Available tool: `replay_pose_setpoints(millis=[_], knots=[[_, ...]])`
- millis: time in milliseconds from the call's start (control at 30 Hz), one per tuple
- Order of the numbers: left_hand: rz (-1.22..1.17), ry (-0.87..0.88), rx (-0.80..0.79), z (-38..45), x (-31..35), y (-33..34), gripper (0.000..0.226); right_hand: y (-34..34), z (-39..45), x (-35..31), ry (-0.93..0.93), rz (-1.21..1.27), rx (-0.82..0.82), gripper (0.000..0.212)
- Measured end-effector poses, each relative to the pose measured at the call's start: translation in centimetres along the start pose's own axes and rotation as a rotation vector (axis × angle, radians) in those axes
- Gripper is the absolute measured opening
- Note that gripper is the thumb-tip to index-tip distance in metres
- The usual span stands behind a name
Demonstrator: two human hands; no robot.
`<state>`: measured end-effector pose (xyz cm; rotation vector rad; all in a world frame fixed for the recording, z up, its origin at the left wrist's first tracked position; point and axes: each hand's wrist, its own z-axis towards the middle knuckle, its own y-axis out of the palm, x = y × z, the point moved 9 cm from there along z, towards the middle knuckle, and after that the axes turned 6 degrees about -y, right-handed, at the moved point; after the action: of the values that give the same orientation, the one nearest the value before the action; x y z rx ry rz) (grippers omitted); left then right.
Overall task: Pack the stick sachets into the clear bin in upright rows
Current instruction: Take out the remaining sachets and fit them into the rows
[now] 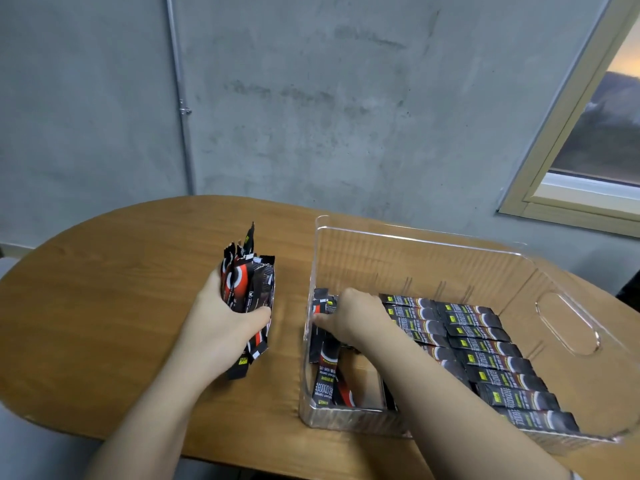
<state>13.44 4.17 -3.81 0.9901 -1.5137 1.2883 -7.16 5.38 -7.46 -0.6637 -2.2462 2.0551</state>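
Note:
A clear plastic bin [433, 252] stands on the right half of the wooden table. Inside it, black stick sachets [485, 344] lie packed side by side in rows along the right and middle. My right hand [353, 315] reaches over the bin's near edge to its left wall and pinches a few black-and-red sachets [320, 308] there. More sachets [330, 379] lean loosely below that hand. Left of the bin, my left hand [221, 320] grips a bundle of sachets [249, 289], held upright above the table.
The rounded wooden table [121, 271] stands against a grey concrete wall with a thin pipe [180, 98] running down it. A window frame [568, 188] is at the right. The bin's right wall has a cut-out handle [568, 323].

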Motion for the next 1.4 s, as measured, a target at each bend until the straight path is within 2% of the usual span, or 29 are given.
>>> replay_pose_setpoints(millis=[167,233,433,600,733,833,933,1100,1233,1300,1400], knots=[[-0.013,-0.02,-0.007,0.2,-0.8,-0.3,0.032,-2.2,0.0,0.2,-0.005,-0.17,0.129,0.039],[-0.013,-0.017,-0.016,0.2,-1.0,-0.2,0.033,-1.5,-0.1,0.6,0.011,-0.17,0.049,0.03],[-0.031,-0.02,-0.037,0.6,-1.6,0.0,0.036,-0.7,-0.3,0.4,0.057,-0.029,-0.051,0.042],[-0.043,-0.022,-0.041,0.7,-2.1,0.1,0.036,0.4,0.3,-0.2,0.088,-0.034,-0.137,0.047],[-0.026,-0.026,-0.047,0.6,-2.1,0.1,0.035,1.5,1.2,-0.7,0.099,-0.123,-0.203,0.025],[-0.02,-0.024,-0.051,0.6,-2.1,0.2,0.035,1.6,1.6,-1.1,0.083,-0.159,-0.264,0.02],[-0.022,-0.021,-0.054,0.5,-1.9,0.4,0.035,1.8,1.5,-1.6,0.068,-0.117,-0.289,0.029],[-0.02,-0.003,-0.046,0.4,-1.3,0.1,0.034,1.6,1.4,-1.1,0.086,0.052,-0.193,0.031],[-0.021,0.024,-0.015,0.2,-0.3,-0.6,0.033,0.2,1.3,-0.2,0.1,0.283,-0.059,0.037],[-0.037,0.042,-0.003,0.0,0.3,-1.0,0.034,-0.8,1.4,0.2,0.082,0.393,0.027,0.03],[-0.069,0.075,0.009,-0.3,1.2,-1.4,0.035,-2.5,0.5,0.7,0.037,0.594,0.169,0.009]])
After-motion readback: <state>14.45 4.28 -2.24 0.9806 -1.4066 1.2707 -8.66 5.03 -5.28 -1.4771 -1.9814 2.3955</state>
